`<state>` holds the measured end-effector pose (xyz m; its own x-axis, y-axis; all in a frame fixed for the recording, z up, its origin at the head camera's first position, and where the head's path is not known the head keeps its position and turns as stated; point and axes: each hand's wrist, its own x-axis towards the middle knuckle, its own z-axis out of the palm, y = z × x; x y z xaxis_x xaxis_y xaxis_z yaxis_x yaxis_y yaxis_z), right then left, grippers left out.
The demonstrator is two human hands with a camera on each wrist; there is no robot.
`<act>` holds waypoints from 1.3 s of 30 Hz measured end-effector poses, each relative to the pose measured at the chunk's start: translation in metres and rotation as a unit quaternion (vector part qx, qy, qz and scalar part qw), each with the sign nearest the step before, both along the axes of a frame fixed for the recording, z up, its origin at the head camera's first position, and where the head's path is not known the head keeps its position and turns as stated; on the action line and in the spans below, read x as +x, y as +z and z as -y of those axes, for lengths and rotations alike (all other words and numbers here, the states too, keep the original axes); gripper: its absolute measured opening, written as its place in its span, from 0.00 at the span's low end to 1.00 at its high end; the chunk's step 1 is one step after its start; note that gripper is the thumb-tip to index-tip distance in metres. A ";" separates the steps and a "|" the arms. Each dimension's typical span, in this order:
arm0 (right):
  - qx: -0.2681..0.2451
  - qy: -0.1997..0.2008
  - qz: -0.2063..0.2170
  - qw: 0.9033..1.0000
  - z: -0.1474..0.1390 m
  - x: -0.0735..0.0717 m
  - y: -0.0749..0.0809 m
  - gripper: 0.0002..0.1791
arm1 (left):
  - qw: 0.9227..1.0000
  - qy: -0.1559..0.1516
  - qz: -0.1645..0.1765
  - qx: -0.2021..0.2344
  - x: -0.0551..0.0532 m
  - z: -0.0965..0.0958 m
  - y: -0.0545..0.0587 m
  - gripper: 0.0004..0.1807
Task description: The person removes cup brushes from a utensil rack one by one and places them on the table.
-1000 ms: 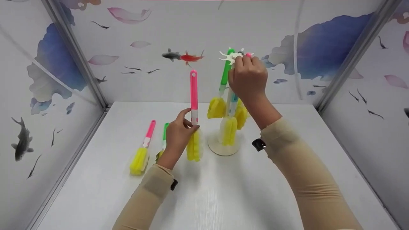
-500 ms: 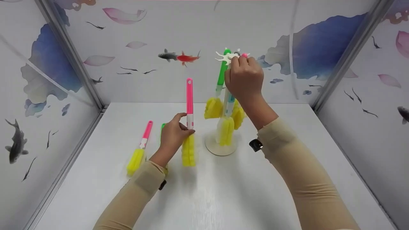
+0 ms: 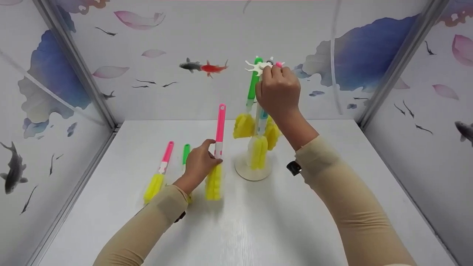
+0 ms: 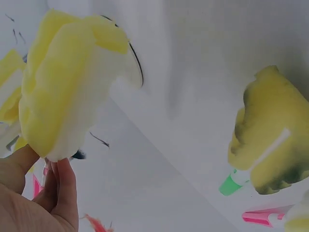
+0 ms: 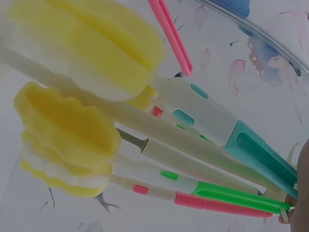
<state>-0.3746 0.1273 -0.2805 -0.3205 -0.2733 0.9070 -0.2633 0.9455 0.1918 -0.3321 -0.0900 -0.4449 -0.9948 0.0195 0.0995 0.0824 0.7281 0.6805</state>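
I have the left grip [image 3: 199, 162] pinching the pink brush [image 3: 219, 148] at its white neck, sponge downward, left of the stand [image 3: 252, 176]; whether it touches the surface [image 3: 236, 229] I cannot tell. My right grip [image 3: 280, 88] is curled about the stand's top, masking handle ends beside the hung teal brush [image 3: 262, 122] and green brush [image 3: 252, 87]. Farther left lie another pink brush [image 3: 161, 169] and another green brush [image 3: 186, 150], the latter partly hidden by my left sleeve [image 3: 164, 207].
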 end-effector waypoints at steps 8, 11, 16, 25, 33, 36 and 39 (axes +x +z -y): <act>0.001 0.004 -0.006 1.000 0.000 0.001 -0.001 0.17 | 0.999 0.007 0.043 -0.019 -0.004 0.000 -0.007 0.34; 0.007 -0.001 -0.014 1.000 0.000 0.001 0.001 0.15 | 0.998 0.013 0.043 -0.038 -0.006 0.002 -0.008 0.34; 0.001 0.000 -0.018 1.000 0.000 0.000 0.002 0.14 | 0.997 0.021 0.047 -0.060 -0.011 0.005 -0.013 0.33; -0.002 0.002 -0.012 1.000 0.002 0.000 -0.001 0.15 | 0.991 0.037 0.112 -0.066 -0.017 0.005 -0.023 0.33; -0.006 -0.001 -0.004 1.000 0.002 0.000 0.000 0.18 | 0.986 0.037 0.153 -0.062 -0.021 0.004 -0.035 0.30; -0.002 0.000 -0.009 1.000 0.001 0.001 -0.001 0.18 | 0.984 0.033 0.167 -0.057 -0.023 0.006 -0.040 0.28; 0.002 -0.001 -0.010 1.000 0.000 0.001 -0.001 0.17 | 0.984 0.028 0.168 -0.061 -0.024 0.008 -0.044 0.25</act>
<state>-0.3735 0.1274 -0.2813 -0.3023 -0.2757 0.9125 -0.2575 0.9453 0.2003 -0.3566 -0.0979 -0.4892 -0.9712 -0.0444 -0.2342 -0.1741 0.8031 0.5698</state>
